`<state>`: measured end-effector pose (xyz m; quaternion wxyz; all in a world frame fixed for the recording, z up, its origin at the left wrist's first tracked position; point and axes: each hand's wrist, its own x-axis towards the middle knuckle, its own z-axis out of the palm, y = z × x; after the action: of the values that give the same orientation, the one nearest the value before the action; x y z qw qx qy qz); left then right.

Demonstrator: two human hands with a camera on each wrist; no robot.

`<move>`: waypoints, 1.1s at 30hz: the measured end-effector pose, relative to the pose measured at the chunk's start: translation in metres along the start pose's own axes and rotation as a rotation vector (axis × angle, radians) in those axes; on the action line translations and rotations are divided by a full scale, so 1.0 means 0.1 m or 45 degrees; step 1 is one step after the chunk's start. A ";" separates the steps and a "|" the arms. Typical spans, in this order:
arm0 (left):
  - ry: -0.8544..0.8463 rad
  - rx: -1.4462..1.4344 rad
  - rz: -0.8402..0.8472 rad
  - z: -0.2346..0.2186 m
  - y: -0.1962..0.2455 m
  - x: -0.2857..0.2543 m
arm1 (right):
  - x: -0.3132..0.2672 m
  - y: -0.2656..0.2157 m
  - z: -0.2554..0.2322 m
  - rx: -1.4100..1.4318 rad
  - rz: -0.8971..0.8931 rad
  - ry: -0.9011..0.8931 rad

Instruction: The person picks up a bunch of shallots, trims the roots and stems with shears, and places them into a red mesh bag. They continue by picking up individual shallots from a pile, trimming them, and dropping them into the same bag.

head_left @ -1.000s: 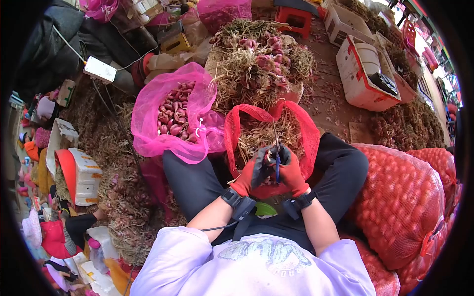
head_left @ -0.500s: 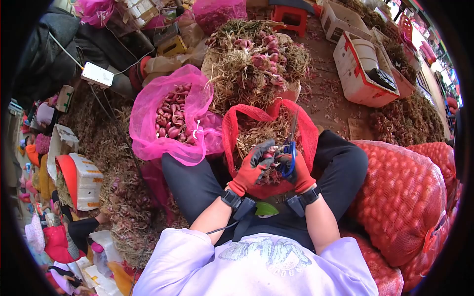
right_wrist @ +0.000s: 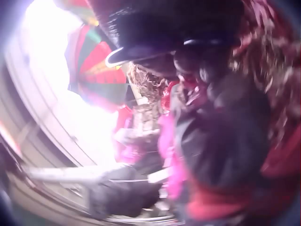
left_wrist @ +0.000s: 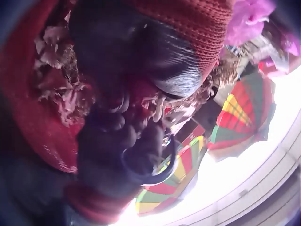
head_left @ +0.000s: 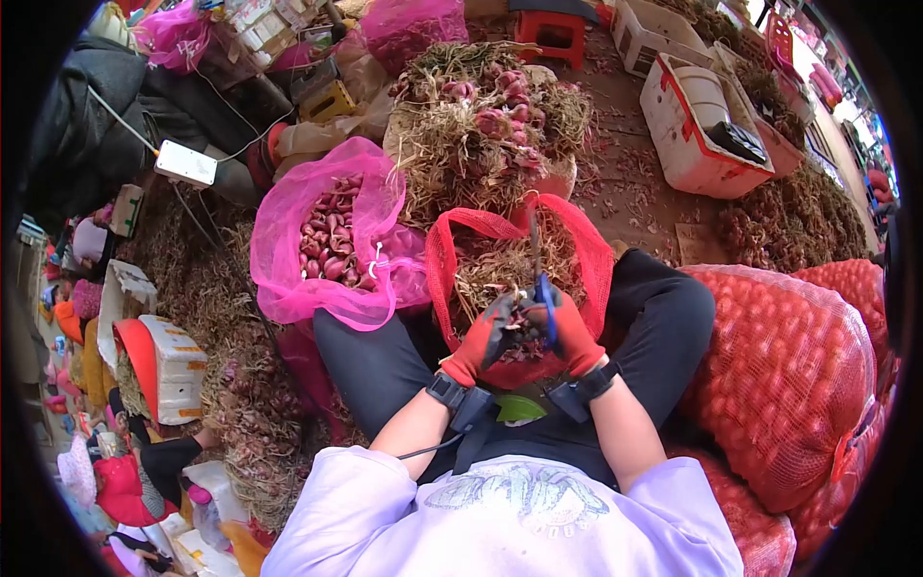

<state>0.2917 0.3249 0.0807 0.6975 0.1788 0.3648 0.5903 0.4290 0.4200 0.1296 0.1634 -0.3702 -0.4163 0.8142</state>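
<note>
Two gloved hands meet over the red mesh bag (head_left: pixel 586 252) that stands between the person's knees. The left hand (head_left: pixel 484 337) has its fingers curled around a small bunch of shallots (head_left: pixel 519 322), which it holds just above the dry roots and skins inside the bag. The right hand (head_left: pixel 574 332) grips the scissors (head_left: pixel 541 279) by the blue handles, with fingers through the loops; the blades point up and away from the body and look nearly closed. The scissors touch the bunch at the handles' side. Beside the left knee lies a pink mesh bag (head_left: pixel 288 231), open, with trimmed shallots inside. Behind both bags stands a big heap of untrimmed shallots (head_left: pixel 481 125).
</note>
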 end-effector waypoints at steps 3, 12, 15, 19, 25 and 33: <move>-0.206 -0.413 -0.166 0.07 0.16 0.03 | -0.07 -0.05 -0.03 0.351 -0.007 -0.020; 0.128 -0.694 -0.354 -0.19 0.03 -0.01 | -0.06 -0.15 0.18 -0.262 -0.581 -0.137; 0.334 -0.261 -0.157 0.25 0.10 -0.06 | -0.05 0.00 0.20 -0.862 -0.705 -0.052; 0.296 0.056 -0.068 0.01 0.00 -0.06 | 0.10 0.19 0.10 -1.003 -0.692 0.252; 0.101 -0.457 0.006 0.17 0.37 -0.11 | 0.16 0.07 -0.29 -0.036 -0.406 0.363; 0.081 -0.262 -0.237 0.04 0.24 -0.14 | 0.01 0.00 0.06 -0.448 -0.585 -0.002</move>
<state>0.2769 0.3183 0.1037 0.7521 0.0528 0.3392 0.5626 0.4242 0.4174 0.1317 0.2764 -0.2882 -0.6244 0.6713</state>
